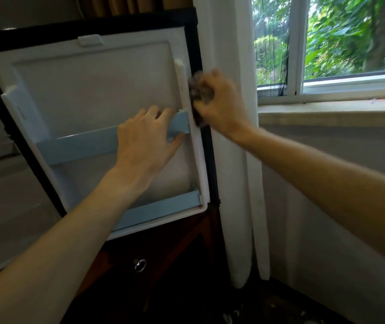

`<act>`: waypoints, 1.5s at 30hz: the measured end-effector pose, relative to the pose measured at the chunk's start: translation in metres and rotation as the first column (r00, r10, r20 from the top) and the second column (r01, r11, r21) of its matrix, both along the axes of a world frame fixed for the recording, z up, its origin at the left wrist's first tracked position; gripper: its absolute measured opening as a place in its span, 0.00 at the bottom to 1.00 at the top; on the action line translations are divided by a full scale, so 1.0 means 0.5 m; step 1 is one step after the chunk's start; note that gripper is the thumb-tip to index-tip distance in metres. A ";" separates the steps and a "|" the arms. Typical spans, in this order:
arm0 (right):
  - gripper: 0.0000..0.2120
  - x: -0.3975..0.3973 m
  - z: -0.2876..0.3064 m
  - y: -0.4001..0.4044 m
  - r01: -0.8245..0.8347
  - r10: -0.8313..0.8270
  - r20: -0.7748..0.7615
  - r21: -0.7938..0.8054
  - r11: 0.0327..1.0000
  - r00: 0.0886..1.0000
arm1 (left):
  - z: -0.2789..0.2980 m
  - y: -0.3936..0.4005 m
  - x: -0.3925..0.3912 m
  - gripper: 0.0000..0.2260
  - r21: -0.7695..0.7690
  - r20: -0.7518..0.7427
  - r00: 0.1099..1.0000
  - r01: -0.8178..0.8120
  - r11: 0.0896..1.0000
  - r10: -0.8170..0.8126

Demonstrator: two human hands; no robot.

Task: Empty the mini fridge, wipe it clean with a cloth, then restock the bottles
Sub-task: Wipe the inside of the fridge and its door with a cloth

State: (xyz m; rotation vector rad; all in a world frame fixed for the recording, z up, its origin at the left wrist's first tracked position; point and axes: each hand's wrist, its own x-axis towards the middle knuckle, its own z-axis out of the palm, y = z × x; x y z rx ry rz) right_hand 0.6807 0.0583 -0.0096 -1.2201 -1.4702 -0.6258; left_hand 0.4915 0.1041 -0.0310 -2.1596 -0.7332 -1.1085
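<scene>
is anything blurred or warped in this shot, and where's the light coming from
Head view: the right hand and its cloth are motion-blurred; the left hand is sharper; wide-angle lens bows the fridge door edges; daylight enters from the window.

Both forearms are bare from the frame edge to the wrist, with no sleeve showing. The left hand [143, 139] and the right hand [219, 104] are bare too: no glove, ring, watch or bracelet.
</scene>
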 end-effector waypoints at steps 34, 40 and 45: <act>0.10 -0.047 0.053 -0.103 0.026 -0.016 0.110 -0.094 0.995 0.994 | 0.087 -0.026 -0.086 0.29 -0.049 -0.234 0.972 -0.038 0.998 0.025; 0.12 -0.198 0.128 -0.088 -0.014 0.060 0.388 -0.121 0.993 0.920 | 0.133 -0.050 -0.208 0.37 -0.142 -0.051 0.998 -0.033 0.989 0.026; 0.15 -0.380 0.076 -0.017 -0.044 0.160 0.449 -0.258 0.965 0.879 | 0.082 -0.068 -0.342 0.39 -0.182 0.018 0.998 -0.062 0.981 0.066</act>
